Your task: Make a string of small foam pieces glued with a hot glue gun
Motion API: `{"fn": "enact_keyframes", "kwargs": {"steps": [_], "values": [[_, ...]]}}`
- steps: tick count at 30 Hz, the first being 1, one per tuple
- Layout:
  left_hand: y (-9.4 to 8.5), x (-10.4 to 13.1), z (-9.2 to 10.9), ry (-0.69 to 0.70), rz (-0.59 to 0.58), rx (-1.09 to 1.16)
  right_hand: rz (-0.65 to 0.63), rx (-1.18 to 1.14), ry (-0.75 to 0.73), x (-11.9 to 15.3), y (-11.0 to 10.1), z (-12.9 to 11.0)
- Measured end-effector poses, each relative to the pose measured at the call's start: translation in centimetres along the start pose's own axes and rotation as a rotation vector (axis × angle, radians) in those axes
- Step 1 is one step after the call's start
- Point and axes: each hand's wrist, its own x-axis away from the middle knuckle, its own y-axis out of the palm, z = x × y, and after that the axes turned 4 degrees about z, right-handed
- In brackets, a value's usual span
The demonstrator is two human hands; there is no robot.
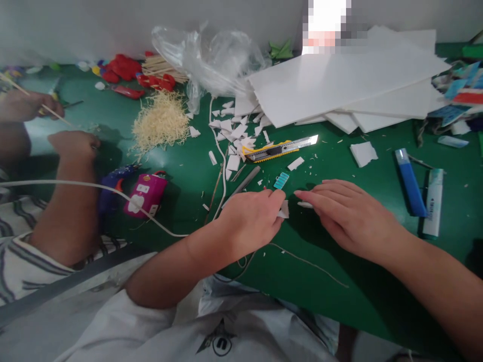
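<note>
The left hand is positioned above the green counter, fingers curled and closed in a pinch. It grips a white offcut, which projects from the fingertips toward the right hand. The right hand is extended palm down, with fingers close together and pointing at the left hand; the two are near each other but apart. A slim white piece is located at the right hand's fingertips; whether it is gripped cannot be determined.

Directly beyond the left hand lies a small turquoise tag. Behind the tag, a utility knife with a yellow and black handle lies flat, blade extended toward the right. White scraps are heaped beyond the handle end, and a stack of white sheets occupies the rear of the counter. To the right of the right hand, a blue tube lies beside a white tube.

At far left, a co-worker's hand holds a thin stick. Pale shavings form a mound between the co-worker and the scraps.
</note>
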Motion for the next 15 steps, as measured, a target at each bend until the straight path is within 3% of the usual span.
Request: {"fn": "enact_keyframes", "kwargs": {"steps": [7, 15], "values": [[-0.1, -0.1, 0.0, 0.004, -0.004, -0.016, -0.051, 0.129, 0.088, -0.8, 0.0, 1.3], [-0.2, -0.1, 0.0, 0.015, -0.008, -0.009, -0.017, 0.230, 0.180, -0.8, 0.7, 0.4]]}}
